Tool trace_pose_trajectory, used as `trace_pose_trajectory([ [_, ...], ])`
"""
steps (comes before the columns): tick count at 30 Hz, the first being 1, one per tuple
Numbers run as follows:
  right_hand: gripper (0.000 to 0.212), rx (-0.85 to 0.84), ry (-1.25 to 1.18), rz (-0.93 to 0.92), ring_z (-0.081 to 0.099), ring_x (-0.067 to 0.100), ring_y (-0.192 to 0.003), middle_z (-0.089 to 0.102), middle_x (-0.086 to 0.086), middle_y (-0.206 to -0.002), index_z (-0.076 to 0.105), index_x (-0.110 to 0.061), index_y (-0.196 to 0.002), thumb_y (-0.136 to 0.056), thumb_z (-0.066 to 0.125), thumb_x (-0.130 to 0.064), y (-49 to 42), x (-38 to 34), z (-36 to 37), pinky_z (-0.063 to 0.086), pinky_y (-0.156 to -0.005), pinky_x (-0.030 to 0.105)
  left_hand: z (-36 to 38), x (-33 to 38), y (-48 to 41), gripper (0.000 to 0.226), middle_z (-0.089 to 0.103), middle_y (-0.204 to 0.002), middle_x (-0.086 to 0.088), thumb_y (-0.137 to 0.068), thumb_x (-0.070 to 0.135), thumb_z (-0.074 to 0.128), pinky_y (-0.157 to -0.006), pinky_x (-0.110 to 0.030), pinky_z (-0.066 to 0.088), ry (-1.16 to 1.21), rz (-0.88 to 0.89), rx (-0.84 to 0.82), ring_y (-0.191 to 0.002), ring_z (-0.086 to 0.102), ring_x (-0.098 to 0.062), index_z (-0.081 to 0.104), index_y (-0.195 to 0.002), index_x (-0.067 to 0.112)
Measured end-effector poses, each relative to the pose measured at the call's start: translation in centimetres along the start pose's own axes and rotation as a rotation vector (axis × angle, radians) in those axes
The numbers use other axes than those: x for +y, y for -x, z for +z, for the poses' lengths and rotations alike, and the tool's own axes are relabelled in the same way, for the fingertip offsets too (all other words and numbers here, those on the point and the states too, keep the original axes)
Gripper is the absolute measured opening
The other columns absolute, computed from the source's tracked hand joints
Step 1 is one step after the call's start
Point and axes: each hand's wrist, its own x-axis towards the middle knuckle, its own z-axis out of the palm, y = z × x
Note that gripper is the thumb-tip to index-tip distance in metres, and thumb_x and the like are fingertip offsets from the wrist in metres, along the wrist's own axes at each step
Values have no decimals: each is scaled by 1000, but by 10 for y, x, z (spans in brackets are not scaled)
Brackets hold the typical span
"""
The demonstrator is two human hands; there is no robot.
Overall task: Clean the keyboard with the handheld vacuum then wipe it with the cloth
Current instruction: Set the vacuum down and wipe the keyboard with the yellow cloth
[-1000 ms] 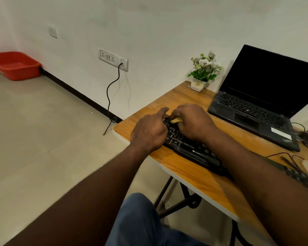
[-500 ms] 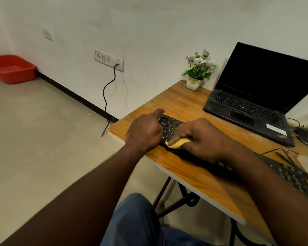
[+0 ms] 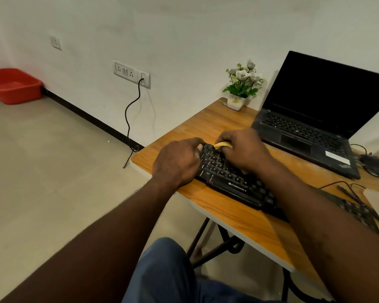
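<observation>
Wooden table (image 3: 208,125) against white wall (image 3: 184,36); red tub (image 3: 13,86) on floor.

keyboard (image 3: 232,178): matt black plastic | table (image 3: 232,215): smooth wood | cloth (image 3: 223,145): yellow fabric

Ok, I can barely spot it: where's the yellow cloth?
In the head view, the yellow cloth peeks from under the right hand at the left end of the keyboard, beside the left hand.

The left hand (image 3: 177,162) and right hand (image 3: 243,149) are bare, as are both forearms behind them. Below the hands is a knee in plain, softly creased blue-grey cloth trousers (image 3: 166,272).
</observation>
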Motion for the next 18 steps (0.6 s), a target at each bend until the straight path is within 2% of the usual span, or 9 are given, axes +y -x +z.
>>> trace_pose_trajectory([
  [2,30,21,98,-27,69,28,-100,77,4,-108,77,-27,-115,-89,67,-16,10,-14,5,58,-87,41,0,0,0,37,73,-105,5,-107,41,35,-83,-41,52,4,-6,7,-94,64,-18,63,-130,35],
  [5,34,33,140,-89,68,30,-104,76,5,-113,76,-22,-120,-89,65,-12,28,-26,5,56,-88,41,0,1,1,37,74,-103,4,-107,40,36,-82,-43,54,-9,-6,19,-92,65,-19,64,-129,33],
  [9,36,-7,155,-171,66,26,-106,75,0,-115,74,-22,-122,-90,63,-9,50,-37,-4,54,-89,40,-3,4,3,36,72,-96,4,-108,39,35,-79,-43,55,-24,-6,9,-86,64,-19,65,-127,31],
  [13,32,-109,91,-250,66,19,-103,75,-4,-112,75,-26,-118,-91,67,-10,68,-38,-18,50,-85,33,-4,5,3,38,73,-99,3,-108,38,35,-79,-43,55,-17,1,7,-86,64,-19,64,-131,29],
  [15,27,-148,-91,-165,67,10,-94,74,-13,-103,75,-34,-110,-93,70,-13,68,-27,-28,54,-80,33,-4,5,4,38,71,-94,4,-108,39,34,-79,-43,54,-18,-3,1,-83,63,-18,64,-129,30],
  [18,18,-40,-326,54,65,7,-90,70,-16,-96,71,-35,-100,-97,69,-18,53,-6,-31,48,-72,28,-3,3,3,38,71,-97,5,-108,39,33,-81,-41,52,7,-17,-18,-88,63,-17,63,-130,31],
])
